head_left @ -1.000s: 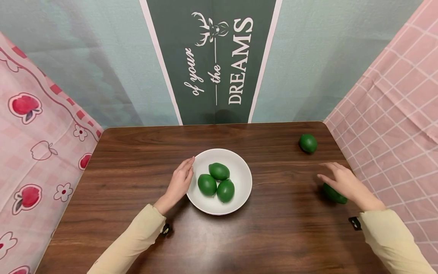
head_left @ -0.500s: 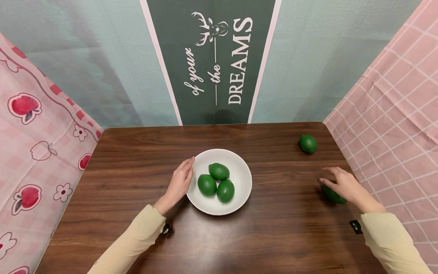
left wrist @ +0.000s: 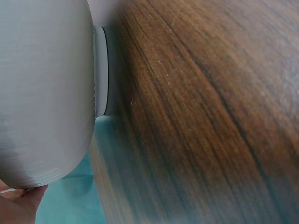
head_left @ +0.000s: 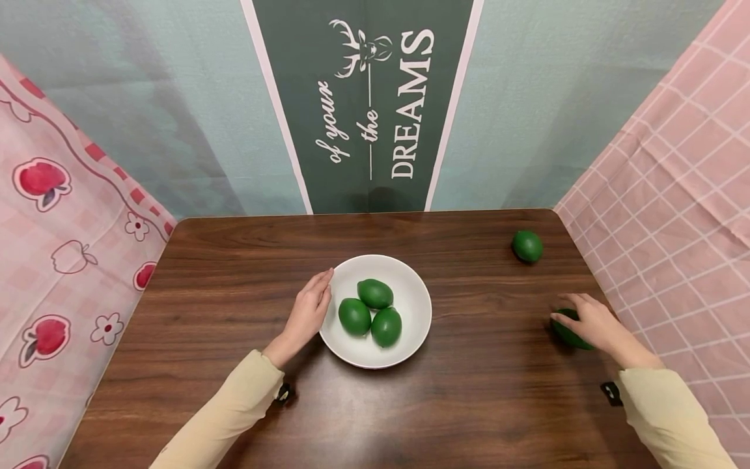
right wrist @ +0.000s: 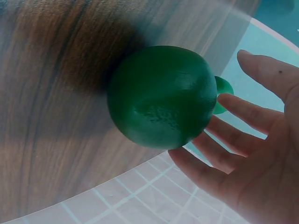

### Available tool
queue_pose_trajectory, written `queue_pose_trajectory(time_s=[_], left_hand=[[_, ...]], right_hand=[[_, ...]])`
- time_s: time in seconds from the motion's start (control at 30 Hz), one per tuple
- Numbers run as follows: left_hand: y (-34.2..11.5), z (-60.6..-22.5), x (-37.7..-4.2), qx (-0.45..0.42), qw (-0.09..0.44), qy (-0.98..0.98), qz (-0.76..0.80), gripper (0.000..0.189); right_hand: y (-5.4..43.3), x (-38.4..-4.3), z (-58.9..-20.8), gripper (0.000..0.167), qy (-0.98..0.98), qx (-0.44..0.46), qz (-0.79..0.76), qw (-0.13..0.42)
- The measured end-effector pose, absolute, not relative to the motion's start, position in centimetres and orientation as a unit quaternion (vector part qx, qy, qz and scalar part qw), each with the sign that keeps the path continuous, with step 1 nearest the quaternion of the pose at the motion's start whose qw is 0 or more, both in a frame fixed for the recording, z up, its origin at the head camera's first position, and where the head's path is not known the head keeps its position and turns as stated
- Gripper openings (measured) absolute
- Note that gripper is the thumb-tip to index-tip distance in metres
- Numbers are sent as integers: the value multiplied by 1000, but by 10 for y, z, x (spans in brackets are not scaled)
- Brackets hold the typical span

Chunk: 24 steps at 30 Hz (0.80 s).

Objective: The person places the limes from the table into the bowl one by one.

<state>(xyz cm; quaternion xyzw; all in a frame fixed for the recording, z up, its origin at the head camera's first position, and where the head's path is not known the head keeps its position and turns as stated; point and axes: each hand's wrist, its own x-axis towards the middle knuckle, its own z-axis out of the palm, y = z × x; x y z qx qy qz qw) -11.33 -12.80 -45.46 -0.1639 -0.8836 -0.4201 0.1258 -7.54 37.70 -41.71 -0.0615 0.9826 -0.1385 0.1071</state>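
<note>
A white bowl (head_left: 415, 316) holds three green limes (head_left: 355, 317) in a cluster. My left hand (head_left: 305, 314) rests along the bowl's left side with straight fingers; in the left wrist view the bowl's outer wall (left wrist: 44, 84) fills the left side and only part of the hand shows. At the right, my right hand (head_left: 594, 326) hovers low over another lime (head_left: 567, 332), partly covering it in the head view. In the right wrist view the fingers spread loosely beside that lime (right wrist: 161, 98), the thumb apart from it; whether the fingertips touch it is unclear.
One more lime (head_left: 527, 246) lies near the far right corner of the brown wooden table (head_left: 469, 404). A pink grid cloth (head_left: 674, 195) hangs along the right edge, an apple-print cloth (head_left: 76, 293) along the left, a teal backdrop (head_left: 193, 130) behind.
My right hand has lowered slightly and come closer around the lime at the right. The left hand, the bowl and its limes have stayed in place.
</note>
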Motion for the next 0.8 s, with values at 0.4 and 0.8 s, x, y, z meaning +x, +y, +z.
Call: queue_pose_trajectory(time_s=[0.4, 0.8], left_hand=[[-128, -453, -114, -163, 125, -883, -422, 36], [-126, -453, -115, -162, 126, -884, -420, 36]], right_hand=[[384, -72, -424, 64, 983, -48, -130, 119], [391, -70, -436, 66, 981, -38, -143, 123]])
